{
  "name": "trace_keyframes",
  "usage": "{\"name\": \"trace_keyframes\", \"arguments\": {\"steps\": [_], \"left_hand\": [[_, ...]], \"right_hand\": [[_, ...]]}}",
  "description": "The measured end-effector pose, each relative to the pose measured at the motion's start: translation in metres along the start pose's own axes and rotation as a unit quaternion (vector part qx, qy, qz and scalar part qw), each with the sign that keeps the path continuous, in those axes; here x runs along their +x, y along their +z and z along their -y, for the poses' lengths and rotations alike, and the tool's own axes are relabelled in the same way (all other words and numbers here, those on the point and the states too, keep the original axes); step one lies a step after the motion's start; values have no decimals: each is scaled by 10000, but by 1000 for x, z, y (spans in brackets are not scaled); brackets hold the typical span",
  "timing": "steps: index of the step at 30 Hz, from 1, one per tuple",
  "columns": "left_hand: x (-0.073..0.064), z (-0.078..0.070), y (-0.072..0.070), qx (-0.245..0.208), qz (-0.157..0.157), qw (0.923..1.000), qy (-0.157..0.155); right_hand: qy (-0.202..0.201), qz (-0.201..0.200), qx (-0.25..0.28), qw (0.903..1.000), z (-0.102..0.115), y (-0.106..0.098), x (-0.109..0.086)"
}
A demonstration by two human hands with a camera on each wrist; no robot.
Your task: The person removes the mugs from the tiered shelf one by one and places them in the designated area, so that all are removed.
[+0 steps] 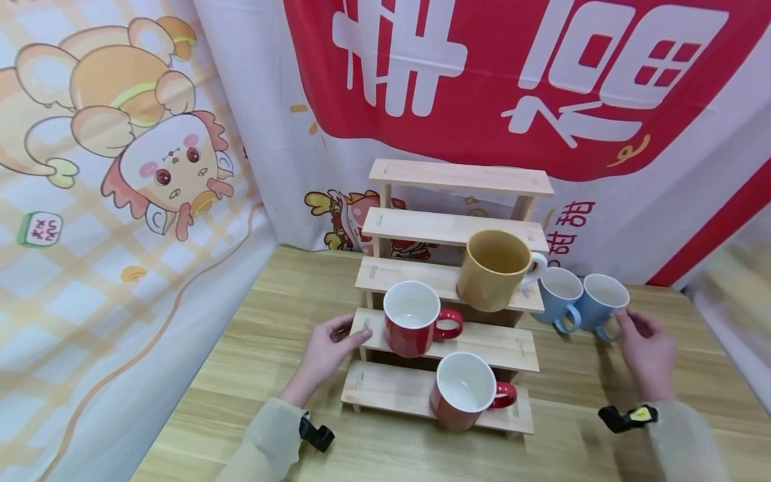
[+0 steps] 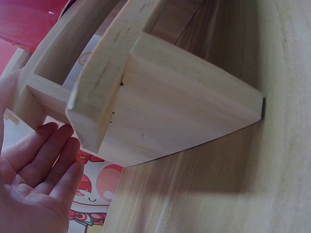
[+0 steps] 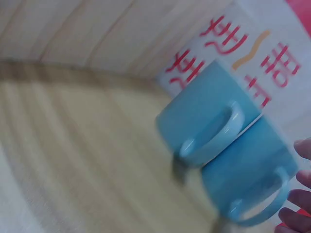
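My left hand (image 1: 328,351) holds the left end of a stepped wooden shelf (image 1: 391,396), thumb over a lower step. In the left wrist view its curved fingers (image 2: 58,167) reach the step's end. On the right, my right hand (image 1: 650,355) has its fingertips right at the handle side of a blue mug (image 1: 593,308). The right wrist view shows those fingers (image 3: 294,219) spread beside the handle, the thumb hidden. Another blue mug (image 1: 551,301) stands upright against the first, both on the table beside the shelf.
On the shelf sit a large tan mug (image 1: 488,281) with a white handle, a red mug (image 1: 412,335) and a pinkish-red mug (image 1: 452,405) on the lowest step. Printed cloth (image 1: 253,120) hangs behind and at the left. The wood-grain table (image 1: 241,375) lies underneath.
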State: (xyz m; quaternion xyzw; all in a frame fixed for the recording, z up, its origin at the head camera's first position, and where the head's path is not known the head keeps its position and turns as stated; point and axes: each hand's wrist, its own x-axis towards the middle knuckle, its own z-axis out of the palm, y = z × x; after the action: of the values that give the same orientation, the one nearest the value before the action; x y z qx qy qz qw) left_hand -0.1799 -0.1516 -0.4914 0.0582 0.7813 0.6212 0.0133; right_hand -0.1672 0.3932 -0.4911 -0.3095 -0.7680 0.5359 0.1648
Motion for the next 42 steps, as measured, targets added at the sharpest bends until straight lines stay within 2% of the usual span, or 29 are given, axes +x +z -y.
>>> {"name": "trace_keyframes", "arguments": {"steps": [5,11,16,23,28,33,42], "left_hand": [[0,0,-1,-19,42,10000,2],[1,-1,0,6,23,10000,-41],[0,0,-1,35,5,10000,-59],[0,0,0,14,-18,10000,-54],[0,-1,0,25,-22,10000,-43],[0,0,0,36,-30,10000,18],[1,0,0,3,-33,10000,-2]], "right_hand": [[-53,-198,693,9974,29,-5,-7],[-292,-337,815,9957,63,-7,-21],[-626,-292,775,9946,87,-5,-36],[-958,39,367,9947,117,2,-65],[-1179,297,125,9925,132,9,-83],[-1462,489,-98,9880,139,17,-95],[-1901,1234,-330,9734,144,28,-107]]}}
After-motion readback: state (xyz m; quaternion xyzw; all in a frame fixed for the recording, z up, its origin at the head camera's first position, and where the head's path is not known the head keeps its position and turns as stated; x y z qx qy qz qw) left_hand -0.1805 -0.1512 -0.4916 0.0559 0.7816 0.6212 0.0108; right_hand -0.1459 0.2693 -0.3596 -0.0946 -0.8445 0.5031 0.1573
